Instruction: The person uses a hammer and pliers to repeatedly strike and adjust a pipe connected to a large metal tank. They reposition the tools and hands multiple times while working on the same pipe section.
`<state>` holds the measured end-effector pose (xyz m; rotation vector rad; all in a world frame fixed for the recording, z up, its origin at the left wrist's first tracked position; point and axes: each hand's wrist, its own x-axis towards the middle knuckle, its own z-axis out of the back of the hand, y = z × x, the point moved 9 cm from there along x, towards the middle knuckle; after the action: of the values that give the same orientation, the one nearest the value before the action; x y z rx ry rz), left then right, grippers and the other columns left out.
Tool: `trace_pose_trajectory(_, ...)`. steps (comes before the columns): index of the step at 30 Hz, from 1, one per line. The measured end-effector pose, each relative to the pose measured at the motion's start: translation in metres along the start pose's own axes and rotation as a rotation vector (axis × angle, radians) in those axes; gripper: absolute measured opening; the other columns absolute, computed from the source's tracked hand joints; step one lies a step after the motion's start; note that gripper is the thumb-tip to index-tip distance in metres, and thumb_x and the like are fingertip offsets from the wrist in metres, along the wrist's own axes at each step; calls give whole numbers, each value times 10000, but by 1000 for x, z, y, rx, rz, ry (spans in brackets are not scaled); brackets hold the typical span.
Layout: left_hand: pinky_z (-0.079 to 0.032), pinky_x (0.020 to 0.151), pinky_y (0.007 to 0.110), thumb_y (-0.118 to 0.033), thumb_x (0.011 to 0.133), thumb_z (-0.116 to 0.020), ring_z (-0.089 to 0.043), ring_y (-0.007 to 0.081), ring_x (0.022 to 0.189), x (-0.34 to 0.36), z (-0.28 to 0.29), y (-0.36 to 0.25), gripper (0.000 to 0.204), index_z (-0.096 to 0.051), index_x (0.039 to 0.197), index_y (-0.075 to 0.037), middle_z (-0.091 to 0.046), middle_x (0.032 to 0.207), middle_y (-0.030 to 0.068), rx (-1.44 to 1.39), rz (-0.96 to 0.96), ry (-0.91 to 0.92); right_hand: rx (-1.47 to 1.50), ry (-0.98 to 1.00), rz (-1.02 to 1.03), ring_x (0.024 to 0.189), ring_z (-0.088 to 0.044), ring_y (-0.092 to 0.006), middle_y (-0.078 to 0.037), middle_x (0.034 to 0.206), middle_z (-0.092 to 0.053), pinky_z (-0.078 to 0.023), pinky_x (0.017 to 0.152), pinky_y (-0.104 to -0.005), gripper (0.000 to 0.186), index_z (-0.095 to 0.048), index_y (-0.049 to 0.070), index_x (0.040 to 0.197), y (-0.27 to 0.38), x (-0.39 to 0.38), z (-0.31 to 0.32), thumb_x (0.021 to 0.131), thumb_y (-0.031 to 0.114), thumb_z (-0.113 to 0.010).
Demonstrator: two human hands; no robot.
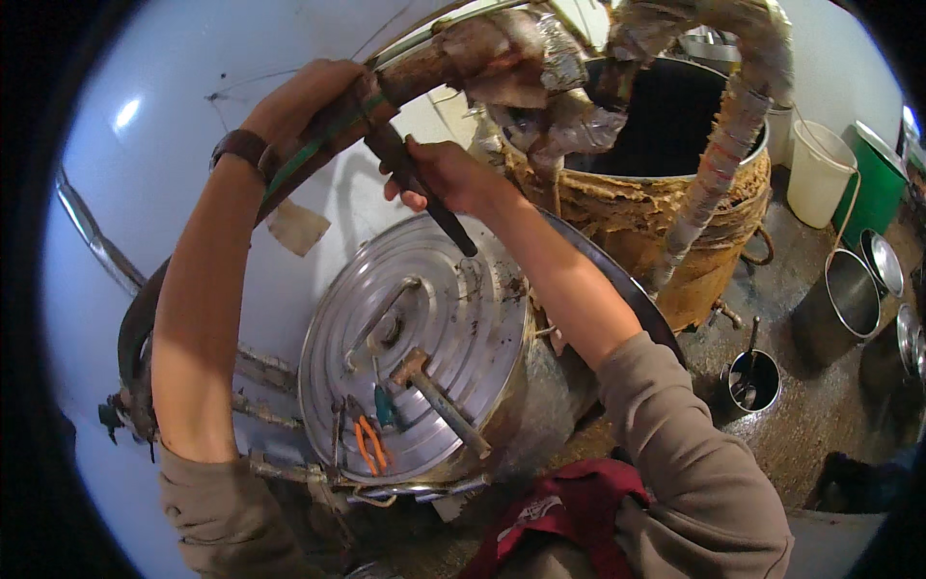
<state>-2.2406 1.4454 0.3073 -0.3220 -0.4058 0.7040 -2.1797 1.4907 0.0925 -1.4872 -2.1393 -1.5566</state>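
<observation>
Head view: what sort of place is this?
Looks like a processing workshop, perhaps for boiling or distilling: a large crusted drum, wrapped pipework by it, and a hammer on a wide metal lid.

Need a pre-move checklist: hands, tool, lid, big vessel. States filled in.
1. Left hand on the thick, brown, curved pipe: ok; full finger wrap hidden.
2. Right hand closed around the long, dark, straight-handled tool: ok.
3. Tool's upper end secure against the pipe: cannot tell; contact unclear.
4. Round, ridged, silvery metal lid free of loose tools: not ok; wooden-handled hammer, orange-handled pliers and green-handled tool lie there.
5. Large, brown-caked round vessel covered: not ok; top open, at least partly.
</observation>
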Motion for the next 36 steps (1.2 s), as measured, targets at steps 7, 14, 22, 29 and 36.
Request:
trace_pose_trajectory(7, -561, 742, 305, -433, 1095, -615, -700, 147, 910, 2, 35, 9, 398, -661, 1321, -109, -716, 1114, 71, -132, 145, 40, -90, -243, -36, 423, -371, -120, -96, 666, -571, -336, 440, -306, 463, -668, 33, 1171, -21, 32, 15, 1103, 431, -441)
trace_pose_trajectory(14, -608, 820, 339, -515, 1099, -580, -752, 185, 1027, 10, 31, 22, 522, -628, 1442, -124, -723, 1141, 93, -11, 218, 137, 284, -132, 49, 454, -431, -135, -56, 731, -584, -336, 433, -293, 423, -558, 85, 1002, -33, 40, -10, 1156, 392, -312)
trace_pose_trajectory(22, -658, 827, 375, -366, 1166, -508, -762, 194, 874, 47, -17, 14, 453, -599, 1473, -47, -751, 1124, 111, -224, 167, 419, -153, -713, 32, 479, -554, -177, -107, 764, -679, -442, 408, -337, 367, -636, 85, 1131, -31, -37, 37, 1162, 356, -391)
trace_pose_trajectory(29, -612, 986, 347, -205, 1108, -605, -729, 166, 1077, 55, 7, 32, 343, -680, 1382, -13, -750, 1234, 69, -166, 20, 271, -44, -454, 177, 670, -652, -229, -173, 1084, -724, -547, 563, -393, 443, -571, 19, 1375, -5, -37, 2, 1206, 398, -415)
trace_pose_trajectory(36, -577, 821, 313, -300, 1006, -746, -693, 131, 907, 66, 6, 34, 303, -762, 1128, -23, -756, 1035, 33, -231, 116, 115, 65, -379, 156, 976, -726, -257, -217, 1313, -722, -588, 733, -373, 517, -520, 30, 1522, 1, -43, -11, 1212, 414, -364)
